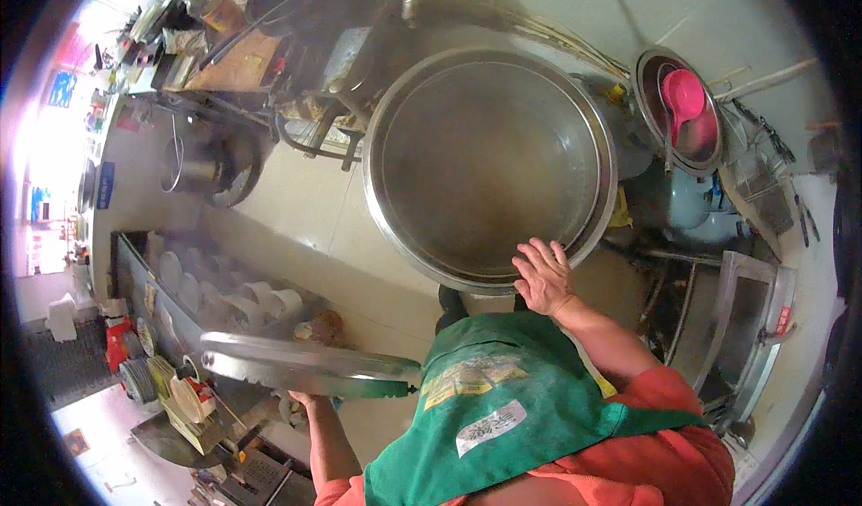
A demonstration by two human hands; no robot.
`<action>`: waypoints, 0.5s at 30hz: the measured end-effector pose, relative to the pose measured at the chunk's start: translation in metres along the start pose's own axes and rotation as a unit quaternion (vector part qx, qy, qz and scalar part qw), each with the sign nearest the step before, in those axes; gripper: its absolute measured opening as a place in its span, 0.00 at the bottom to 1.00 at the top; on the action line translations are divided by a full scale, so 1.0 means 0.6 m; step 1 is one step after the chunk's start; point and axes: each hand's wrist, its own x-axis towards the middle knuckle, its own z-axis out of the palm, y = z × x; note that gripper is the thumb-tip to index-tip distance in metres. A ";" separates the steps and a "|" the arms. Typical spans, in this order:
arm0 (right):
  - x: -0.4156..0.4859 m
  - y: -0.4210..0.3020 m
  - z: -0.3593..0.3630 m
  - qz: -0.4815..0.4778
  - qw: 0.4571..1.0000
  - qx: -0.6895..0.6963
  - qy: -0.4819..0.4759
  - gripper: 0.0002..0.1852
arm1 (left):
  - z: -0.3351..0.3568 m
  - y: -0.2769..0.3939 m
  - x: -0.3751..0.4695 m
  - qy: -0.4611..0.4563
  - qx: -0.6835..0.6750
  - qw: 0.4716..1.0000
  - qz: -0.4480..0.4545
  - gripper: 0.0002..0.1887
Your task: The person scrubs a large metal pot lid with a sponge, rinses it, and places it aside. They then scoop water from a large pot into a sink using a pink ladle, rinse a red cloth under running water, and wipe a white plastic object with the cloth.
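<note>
A wide stainless steel pot (380, 189) stands before me, its inside hazy with steam; the contents are hard to make out. My left hand (303, 397) grips a large round metal lid (310, 368), held away from the pot at my left and seen almost edge-on. Most of those left fingers are hidden by the lid. Over the pot's near right rim is my right hand (544, 278), fingers spread, holding nothing. Whether it touches the rim I cannot tell. A green apron (485, 385) covers my front.
At the right, a metal basin (646, 102) holds a pink ladle (683, 95). Below it stands a metal-framed cabinet (727, 331). Several white bowls or cups (256, 297) sit at the left, near stacked plates (138, 379). A handled cart frame (316, 149) stands beyond the tiled floor (296, 216).
</note>
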 end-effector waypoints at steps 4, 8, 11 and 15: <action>0.007 -0.011 -0.010 0.003 0.999 -0.031 -0.035 0.25 | -0.041 -0.173 0.050 -0.031 0.028 0.998 0.056 0.27; 0.001 -0.016 -0.008 0.020 0.996 -0.057 -0.065 0.26 | -0.042 -0.291 0.114 -0.025 0.050 0.972 0.227 0.23; -0.005 -0.016 -0.005 0.029 0.995 -0.059 -0.070 0.26 | -0.036 -0.265 0.124 -0.030 0.158 0.980 0.121 0.23; 0.000 -0.022 -0.006 0.028 0.996 -0.054 -0.063 0.26 | -0.048 -0.108 0.050 -0.104 0.645 0.756 -0.047 0.22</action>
